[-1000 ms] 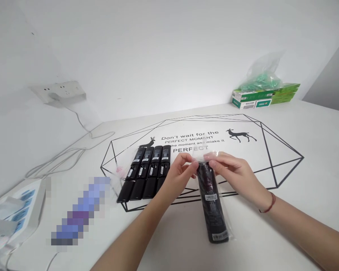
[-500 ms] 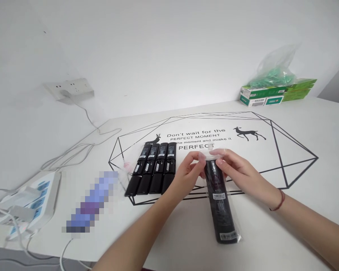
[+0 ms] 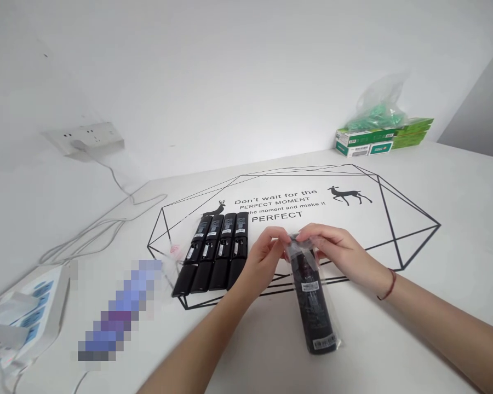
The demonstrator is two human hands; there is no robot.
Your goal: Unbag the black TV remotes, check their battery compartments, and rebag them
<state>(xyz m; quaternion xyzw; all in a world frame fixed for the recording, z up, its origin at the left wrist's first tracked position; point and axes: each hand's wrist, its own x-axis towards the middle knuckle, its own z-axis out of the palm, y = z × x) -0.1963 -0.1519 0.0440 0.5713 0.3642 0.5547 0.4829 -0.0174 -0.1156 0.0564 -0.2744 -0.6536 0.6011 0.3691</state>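
A black remote control [image 3: 312, 306] lies back up inside a clear plastic bag [image 3: 325, 273], with white barcode labels showing. My left hand [image 3: 267, 254] pinches the upper edge of the bag between thumb and fingers. On the other side of that edge, my right hand [image 3: 337, 249] has its fingers closed on the bag too. To the left, several black remote controls [image 3: 217, 235] lie side by side with their battery compartments uncovered. My left forearm partly hides the nearest one.
A power strip [image 3: 45, 312] with plugs and white cables sits at the left, beside a blurred-out blue object [image 3: 127, 306]. Green and white boxes [image 3: 365, 139] carry a clear bag of green items [image 3: 378, 112] at the back right. A wall socket [image 3: 86, 137] is at the left.
The bag's top edge, standing up beyond the remote control before, is now folded down over its upper end. Both hands stay at that end. The whole view has shifted slightly.
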